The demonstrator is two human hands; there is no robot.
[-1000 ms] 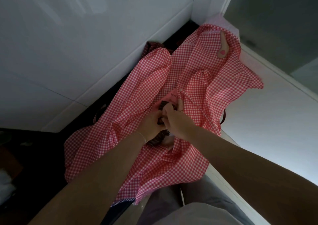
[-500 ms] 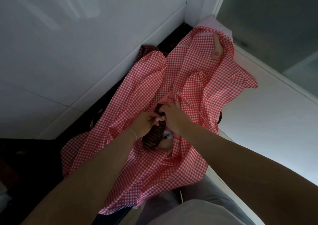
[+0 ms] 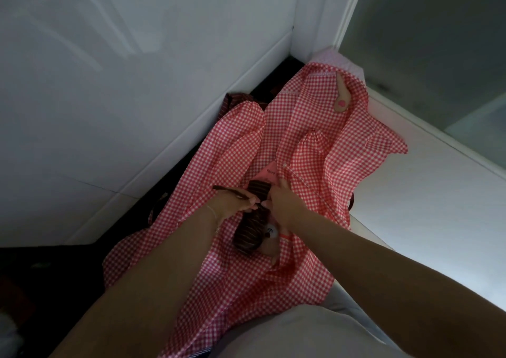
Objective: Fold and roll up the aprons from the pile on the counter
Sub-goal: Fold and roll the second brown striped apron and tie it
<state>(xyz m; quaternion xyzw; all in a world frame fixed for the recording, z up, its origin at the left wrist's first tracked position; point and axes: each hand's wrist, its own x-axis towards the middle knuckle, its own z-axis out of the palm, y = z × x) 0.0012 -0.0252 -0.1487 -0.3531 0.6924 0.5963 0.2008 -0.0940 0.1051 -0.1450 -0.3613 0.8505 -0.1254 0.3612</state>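
A red-and-white checked apron (image 3: 309, 144) lies spread and rumpled over the dark counter (image 3: 115, 229). On top of it, at the middle, lies a rolled dark brown striped apron (image 3: 250, 234). My left hand (image 3: 232, 203) pinches the roll's thin brown strap (image 3: 227, 189), which sticks out to the left. My right hand (image 3: 282, 207) grips the strap at the roll, fingertip to fingertip with the left hand.
White tiled wall (image 3: 123, 83) runs along the counter's far side to a corner. A window frame and sill (image 3: 438, 149) lie to the right. More dark striped cloth (image 3: 232, 101) peeks out behind the checked apron. My pale-clothed body (image 3: 301, 333) is at the bottom.
The brown roll has come into fuller view under my hands. My left hand has drawn the strap out to the left, while the right hand stays at the roll.
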